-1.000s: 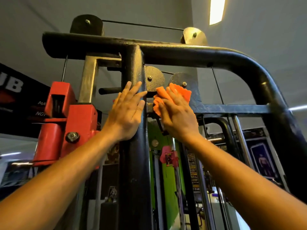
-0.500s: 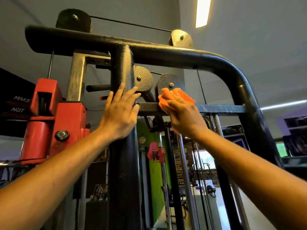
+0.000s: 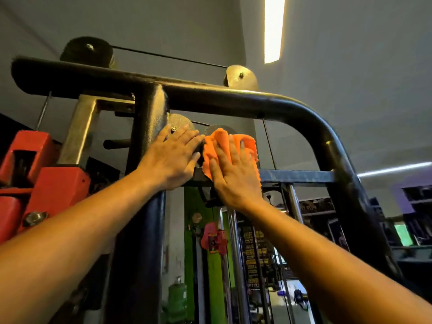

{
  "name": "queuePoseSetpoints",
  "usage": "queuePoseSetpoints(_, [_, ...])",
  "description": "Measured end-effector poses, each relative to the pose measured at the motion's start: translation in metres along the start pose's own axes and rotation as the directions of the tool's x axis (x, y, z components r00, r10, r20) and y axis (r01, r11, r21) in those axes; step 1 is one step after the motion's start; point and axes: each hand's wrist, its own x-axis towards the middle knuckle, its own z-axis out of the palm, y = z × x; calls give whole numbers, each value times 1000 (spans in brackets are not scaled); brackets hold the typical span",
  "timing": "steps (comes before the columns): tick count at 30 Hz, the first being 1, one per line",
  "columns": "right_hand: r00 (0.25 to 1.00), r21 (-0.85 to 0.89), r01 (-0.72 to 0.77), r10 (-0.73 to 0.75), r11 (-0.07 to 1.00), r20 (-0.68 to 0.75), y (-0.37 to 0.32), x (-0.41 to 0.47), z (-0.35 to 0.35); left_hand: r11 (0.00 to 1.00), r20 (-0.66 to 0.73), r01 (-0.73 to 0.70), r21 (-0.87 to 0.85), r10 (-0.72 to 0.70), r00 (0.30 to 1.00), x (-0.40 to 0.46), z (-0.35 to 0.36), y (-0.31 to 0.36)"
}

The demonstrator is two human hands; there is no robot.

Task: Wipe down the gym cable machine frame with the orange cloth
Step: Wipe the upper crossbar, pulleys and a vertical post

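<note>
Up at the crossbar [image 3: 299,176], the orange cloth [image 3: 230,146] sat flat against the pulley, pressed under the right hand [image 3: 233,174], fingers straight and spread. Left hand [image 3: 170,160] lay open on the upright post [image 3: 149,127], bracing. Judged early: top tube [image 3: 233,99], curved side and lower frame looked yet to be wiped.

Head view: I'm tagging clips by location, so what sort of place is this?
Most likely a gym: a black cable machine frame with pulleys and cables, a red weight carriage at left, more equipment behind.
</note>
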Motion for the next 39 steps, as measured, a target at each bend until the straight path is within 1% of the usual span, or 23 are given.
queuePoseSetpoints(2, [999,-1,-38,38,999,13,4,25,-2,1000,4,26,-9,-26,1000,1,3,-3])
queuePoseSetpoints(5, [1000,9,-26,26,1000,10,3,54,-1,997,-25,65,-33,-66,998,2,6,-3])
queuePoseSetpoints(9, [998,3,37,-37,999,-43,5,22,5,996,-36,81,-30,-82,996,-1,4,-1])
queuePoseSetpoints(12, [999,19,52,-52,998,1,15,10,4,997,-23,78,-26,-79,997,-1,2,-1])
queuePoseSetpoints(15, [999,26,21,-22,999,28,14,50,-3,995,-34,87,-55,-89,995,-1,3,-2])
queuePoseSetpoints(17, [1000,25,19,-20,1000,16,7,65,-5,994,-40,92,-62,-95,995,-1,2,-2])
queuePoseSetpoints(20, [999,41,34,-34,999,-13,3,40,-1,993,-61,80,-82,-85,995,-2,1,0])
queuePoseSetpoints(23, [998,38,58,-59,998,22,16,6,0,995,-52,60,-81,-64,997,-3,2,-3])
queuePoseSetpoints(25, [998,37,53,-54,998,41,19,18,-5,995,-38,53,-79,-57,998,-3,1,-4])
queuePoseSetpoints(29, [1000,45,-11,10,999,25,6,61,-7,995,-34,59,-86,-62,997,-5,0,-2])
queuePoseSetpoints(31, [1000,51,-11,12,999,-18,0,50,-4,996,-29,55,-69,-58,998,-6,0,-1])
queuePoseSetpoints(33, [999,60,14,-11,998,-47,2,22,2,998,-19,42,-40,-43,999,-8,-1,1])
queuePoseSetpoints(36, [999,43,49,-49,998,4,13,-6,-1,1000,27,8,1,-8,1000,-10,-3,3])
queuePoseSetpoints(39, [996,29,57,-59,998,63,21,20,-14,1000,52,9,5,-9,999,-10,-4,3])
